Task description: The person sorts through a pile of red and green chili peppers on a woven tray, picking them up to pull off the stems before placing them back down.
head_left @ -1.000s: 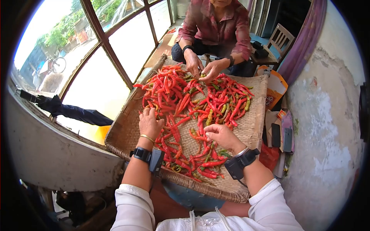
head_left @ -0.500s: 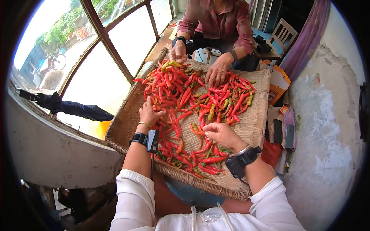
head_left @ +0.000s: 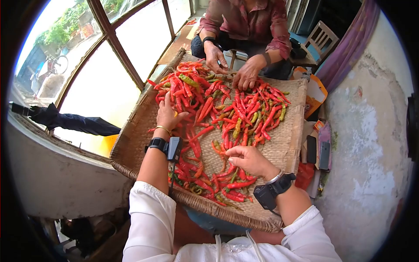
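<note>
A big woven tray (head_left: 283,148) holds red chili peppers (head_left: 257,109) with some green and yellowish ones among them. My left hand (head_left: 169,117) is at the left heap, its fingers stretched up against the peppers and its thumb apart. Over the middle of the tray is my right hand (head_left: 251,160), thumb and index finger drawn together beside a few orange-red peppers (head_left: 218,149). Whether a pepper is between those fingertips I cannot make out. Looser peppers (head_left: 196,174) lie nearer me, between my forearms.
Across the tray sits a person in a dark red shirt, both hands (head_left: 246,75) at the far peppers. A folded umbrella (head_left: 83,124) lies along the window at left. Phones (head_left: 324,155), a box (head_left: 316,94) and a wooden chair (head_left: 321,39) stand at right by the wall.
My left hand has moved up along the left heap. My right hand has shifted slightly down, fingers still drawn together. The other person's hands have come closer together.
</note>
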`<state>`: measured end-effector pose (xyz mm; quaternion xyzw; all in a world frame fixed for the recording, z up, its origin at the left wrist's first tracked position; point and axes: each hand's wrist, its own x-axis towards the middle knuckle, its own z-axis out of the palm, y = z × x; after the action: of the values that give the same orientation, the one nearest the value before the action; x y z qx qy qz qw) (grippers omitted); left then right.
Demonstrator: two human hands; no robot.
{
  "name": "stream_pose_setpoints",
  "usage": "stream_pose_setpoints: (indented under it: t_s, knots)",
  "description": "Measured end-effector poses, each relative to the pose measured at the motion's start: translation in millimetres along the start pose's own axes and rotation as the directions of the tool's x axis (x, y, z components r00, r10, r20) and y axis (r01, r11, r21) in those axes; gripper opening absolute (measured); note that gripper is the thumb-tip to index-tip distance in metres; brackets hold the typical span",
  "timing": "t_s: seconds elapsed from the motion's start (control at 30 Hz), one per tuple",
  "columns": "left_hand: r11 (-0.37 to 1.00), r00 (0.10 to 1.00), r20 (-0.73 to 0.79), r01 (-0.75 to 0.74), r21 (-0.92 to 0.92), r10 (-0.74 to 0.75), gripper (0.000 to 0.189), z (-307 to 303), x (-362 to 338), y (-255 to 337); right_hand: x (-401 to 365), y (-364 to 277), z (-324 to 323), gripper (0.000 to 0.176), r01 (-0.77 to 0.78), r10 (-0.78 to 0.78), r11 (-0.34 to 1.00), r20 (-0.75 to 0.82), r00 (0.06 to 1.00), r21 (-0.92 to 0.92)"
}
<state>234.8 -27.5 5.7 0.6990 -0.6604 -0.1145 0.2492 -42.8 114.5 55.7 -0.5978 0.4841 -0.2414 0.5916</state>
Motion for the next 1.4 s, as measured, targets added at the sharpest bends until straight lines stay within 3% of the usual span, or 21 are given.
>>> stream_pose_setpoints:
  t_s: [0.07,0.2,0.33,0.43,0.6,0.67,0.87,0.93,0.97,1.0,1.07,1.1,1.13,1.23,1.27,1.33,1.4]
  knots:
    - [1.000,0.999,-0.036,-0.006,0.027,0.007,0.092,10,4,-5,2,4,1,0.026,0.036,-0.036,0.999,0.012,0.999,-0.001]
    - [0.990,0.991,-0.023,0.128,-0.062,-0.130,0.070,17,13,-9,2,3,3,0.026,0.022,-0.018,0.997,0.055,0.998,-0.073]
    - [0.982,0.993,-0.073,-0.104,-0.156,0.093,0.053,23,4,-5,2,2,4,0.026,0.023,-0.018,0.994,0.046,0.999,-0.110]
    - [0.974,0.983,-0.002,-0.180,-0.137,0.181,0.041,20,-10,26,-1,-4,4,0.026,0.034,-0.029,0.988,0.034,0.999,-0.149]
    - [0.940,0.947,0.048,-0.309,-0.145,0.318,0.044,20,-30,45,-2,-3,4,0.027,0.066,-0.063,0.979,0.022,0.998,-0.191]
    - [0.924,0.911,0.167,-0.360,-0.127,0.377,0.039,9,-39,52,-3,-4,3,0.027,0.074,-0.073,0.976,0.014,0.997,-0.202]
    - [0.875,0.812,0.328,-0.467,-0.129,0.482,0.041,-19,-53,56,-3,-1,5,0.029,0.123,-0.126,0.964,-0.001,0.992,-0.234]
    - [0.801,0.684,0.425,-0.559,-0.217,0.593,0.036,-29,-49,60,-2,1,5,0.031,0.134,-0.138,0.954,0.002,0.990,-0.270]
    - [0.791,0.670,0.437,-0.579,-0.197,0.600,0.032,-32,-50,63,-1,2,5,0.031,0.142,-0.148,0.954,-0.001,0.989,-0.264]
    - [0.788,0.668,0.439,-0.586,-0.189,0.601,0.032,-36,-51,68,-1,3,5,0.031,0.143,-0.148,0.953,0.001,0.989,-0.267]
    - [0.795,0.658,0.583,-0.606,0.035,0.476,0.032,-42,-56,76,-2,4,3,0.032,0.148,-0.154,0.952,-0.001,0.988,-0.267]
    - [0.833,0.685,0.620,-0.546,0.089,0.382,0.027,-40,-59,78,-1,4,2,0.032,0.146,-0.149,0.940,0.014,0.989,-0.308]
    - [0.829,0.683,0.621,-0.551,0.094,0.384,0.027,-44,-66,87,-1,3,1,0.032,0.143,-0.143,0.926,0.027,0.989,-0.349]
    - [0.745,0.801,0.463,-0.562,0.359,0.381,0.021,-55,-94,116,-1,5,2,0.032,0.145,-0.160,0.926,-0.016,0.987,-0.350]
    - [0.723,0.778,0.410,-0.612,0.322,0.476,0.019,-48,-96,113,-1,4,2,0.032,0.144,-0.162,0.926,-0.021,0.987,-0.349]
    - [0.801,0.767,0.439,-0.578,0.156,0.468,0.016,-38,-106,120,-2,1,3,0.031,0.119,-0.151,0.971,-0.147,0.978,-0.206]
    - [0.806,0.756,0.306,-0.588,-0.070,0.579,0.017,-25,-119,117,-3,-1,3,0.030,0.124,-0.164,0.968,-0.176,0.971,-0.219]
